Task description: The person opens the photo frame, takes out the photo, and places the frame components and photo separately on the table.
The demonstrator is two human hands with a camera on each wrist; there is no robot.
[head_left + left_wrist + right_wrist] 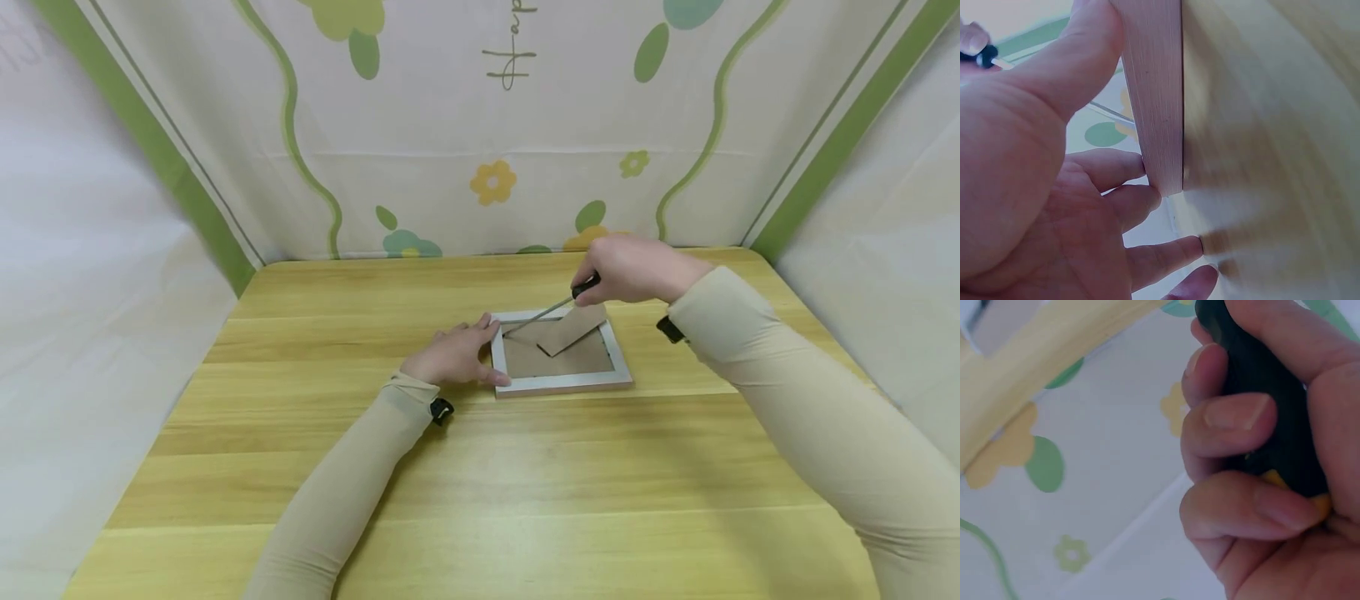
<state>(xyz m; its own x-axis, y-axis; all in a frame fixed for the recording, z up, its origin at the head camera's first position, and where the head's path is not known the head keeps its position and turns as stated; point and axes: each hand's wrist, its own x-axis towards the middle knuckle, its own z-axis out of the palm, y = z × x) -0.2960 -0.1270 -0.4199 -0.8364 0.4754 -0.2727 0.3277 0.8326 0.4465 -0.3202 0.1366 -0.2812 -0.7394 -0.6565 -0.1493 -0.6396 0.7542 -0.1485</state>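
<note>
A white-edged picture frame (562, 383) lies back side up on the table, its brown backing board (525, 362) showing. A brown stand flap (573, 331) lies slantwise on that board. My left hand (457, 354) rests at the frame's left end, thumb on the near corner and fingers along the side; in the left wrist view two fingertips touch the pinkish side edge (1157, 94). My right hand (630, 267), above the frame's far right part, grips a screwdriver (1266, 406) by its black and yellow handle. The thin metal shaft (543, 314) slants down left to the frame's inner left edge.
The wooden table (510, 483) extends on all sides of the frame. Behind it hangs a white curtain (420, 108) with printed flowers, and pale sheets (82, 275) hang at both sides. Each wrist wears a black strap piece (441, 411).
</note>
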